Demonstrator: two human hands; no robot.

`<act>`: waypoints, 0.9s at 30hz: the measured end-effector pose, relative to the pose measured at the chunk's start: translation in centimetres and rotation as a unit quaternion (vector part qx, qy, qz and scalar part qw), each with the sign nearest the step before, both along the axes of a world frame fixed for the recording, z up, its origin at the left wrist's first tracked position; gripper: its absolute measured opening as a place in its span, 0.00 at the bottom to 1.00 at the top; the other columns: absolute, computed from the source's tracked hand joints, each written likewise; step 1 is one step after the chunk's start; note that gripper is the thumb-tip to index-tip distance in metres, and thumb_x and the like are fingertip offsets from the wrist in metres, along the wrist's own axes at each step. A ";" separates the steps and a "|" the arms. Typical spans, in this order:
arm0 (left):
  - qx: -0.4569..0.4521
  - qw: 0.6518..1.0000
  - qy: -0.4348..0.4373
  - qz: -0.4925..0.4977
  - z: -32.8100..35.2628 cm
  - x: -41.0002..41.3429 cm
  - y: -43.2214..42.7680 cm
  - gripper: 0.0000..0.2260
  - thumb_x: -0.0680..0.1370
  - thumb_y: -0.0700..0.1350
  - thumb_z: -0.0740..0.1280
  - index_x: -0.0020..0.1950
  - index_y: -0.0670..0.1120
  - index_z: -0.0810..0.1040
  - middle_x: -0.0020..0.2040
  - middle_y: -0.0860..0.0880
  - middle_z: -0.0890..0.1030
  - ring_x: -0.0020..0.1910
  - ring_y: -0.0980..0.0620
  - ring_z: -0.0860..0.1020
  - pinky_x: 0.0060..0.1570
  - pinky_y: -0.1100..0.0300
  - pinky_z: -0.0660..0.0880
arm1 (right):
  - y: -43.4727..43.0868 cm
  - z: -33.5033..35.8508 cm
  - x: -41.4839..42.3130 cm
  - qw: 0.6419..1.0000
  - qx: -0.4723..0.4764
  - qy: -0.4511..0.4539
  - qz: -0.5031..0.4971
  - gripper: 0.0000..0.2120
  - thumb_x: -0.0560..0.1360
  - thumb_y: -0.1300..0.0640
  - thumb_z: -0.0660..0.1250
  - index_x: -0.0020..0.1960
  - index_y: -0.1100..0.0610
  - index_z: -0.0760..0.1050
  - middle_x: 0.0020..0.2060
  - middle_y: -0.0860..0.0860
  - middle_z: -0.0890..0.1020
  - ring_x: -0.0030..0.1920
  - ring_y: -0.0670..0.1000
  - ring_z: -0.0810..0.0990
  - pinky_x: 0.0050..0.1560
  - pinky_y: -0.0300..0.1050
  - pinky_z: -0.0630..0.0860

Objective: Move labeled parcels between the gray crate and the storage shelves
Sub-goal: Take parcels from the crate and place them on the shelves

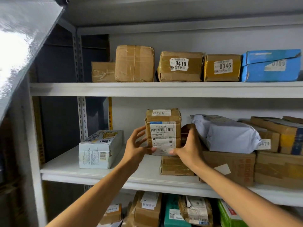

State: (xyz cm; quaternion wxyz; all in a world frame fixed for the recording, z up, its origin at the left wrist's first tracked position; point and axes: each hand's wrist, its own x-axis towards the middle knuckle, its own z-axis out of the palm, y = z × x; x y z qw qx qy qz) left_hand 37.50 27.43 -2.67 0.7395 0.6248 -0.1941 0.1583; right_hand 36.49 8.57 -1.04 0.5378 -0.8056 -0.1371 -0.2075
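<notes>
The parcel point(163, 131) – a small brown box, upright, barcode label facing the camera – is held over the middle shelf point(98, 176) between both hands.

- Left hand point(136, 145): grips the parcel's left side, fingers curled round the edge, thumb at the lower front corner.
- Right hand point(190, 145): grips the parcel's right side in the same manner, thumb at the lower front edge.
- Flat box point(175, 167): lies directly below the parcel on the shelf. Whether the parcel rests on it or is held just clear of it cannot be told.
- White box point(100, 149): lies left of the parcel, apart from it, on the same shelf.
- Grey bag point(226, 135): lies just right of the parcel, behind the right hand, on top of brown cartons.
- 0410 box point(180, 66), 0346 box point(222, 68) and blue box point(271, 65): stand in a row one shelf above the parcel – to its upper right.
</notes>
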 end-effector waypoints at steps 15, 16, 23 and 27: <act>0.040 0.998 0.005 0.047 -0.3 -0.7 1.9 0.34 0.61 0.48 0.81 0.66 0.50 0.76 0.60 0.49 0.81 0.60 0.51 0.79 0.47 0.65 0.79 | 1.2 0.8 1.4 0.990 0.105 0.087 0.040 0.38 0.72 0.69 0.71 0.77 0.58 0.57 0.72 0.57 0.68 0.72 0.56 0.67 0.69 0.51 0.65; 0.038 0.998 0.009 0.048 -0.3 -0.7 1.7 0.33 0.63 0.46 0.81 0.66 0.49 0.76 0.60 0.48 0.81 0.60 0.51 0.79 0.44 0.68 0.78 | 1.3 0.8 1.7 0.986 0.118 0.103 0.051 0.36 0.74 0.69 0.69 0.77 0.58 0.57 0.73 0.57 0.67 0.73 0.56 0.66 0.70 0.52 0.64; 0.069 0.996 0.008 0.062 -0.4 -1.1 1.6 0.33 0.65 0.47 0.79 0.69 0.51 0.74 0.64 0.52 0.75 0.60 0.56 0.74 0.47 0.69 0.74 | 1.1 1.0 2.5 0.979 0.148 0.115 0.086 0.28 0.78 0.69 0.63 0.75 0.60 0.60 0.72 0.56 0.67 0.70 0.52 0.66 0.69 0.47 0.63; -0.016 0.999 0.039 -0.013 -1.1 -0.3 2.5 0.22 0.73 0.42 0.72 0.67 0.47 0.74 0.60 0.47 0.82 0.58 0.50 0.81 0.50 0.62 0.79 | 1.6 1.1 1.6 0.984 0.132 0.044 0.111 0.27 0.75 0.64 0.68 0.73 0.59 0.66 0.61 0.50 0.75 0.54 0.43 0.73 0.49 0.24 0.69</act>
